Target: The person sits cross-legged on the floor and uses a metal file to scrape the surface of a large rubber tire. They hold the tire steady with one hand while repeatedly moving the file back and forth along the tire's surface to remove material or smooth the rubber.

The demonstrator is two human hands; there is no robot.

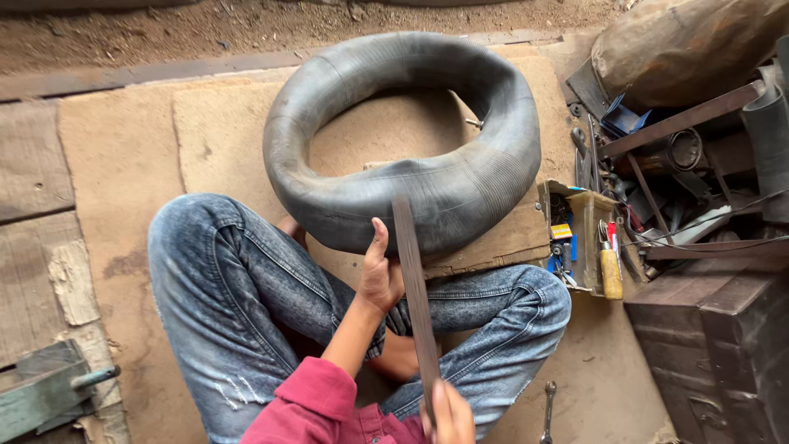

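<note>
While the long flat file [413, 288] runs bottom to top mid-frame, I see my left hand [378, 275] nearer the inner tube [403, 140], fingers curled on it; right hand [450, 415] grips its lower end.

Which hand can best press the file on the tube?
Probably the left hand: it holds the file right beside the inner tube; the right hand holds the far end, near the body.

Inner tube [403, 140] lay on the floor mat [123, 164] before the crossed legs [238, 288], flat file [415, 296] ran from the right hand [450, 415] up across the tube, left hand [378, 271] beside it, tool box [588, 238] right of the tube, wrench [548, 411] on the floor right of the knee.
</note>
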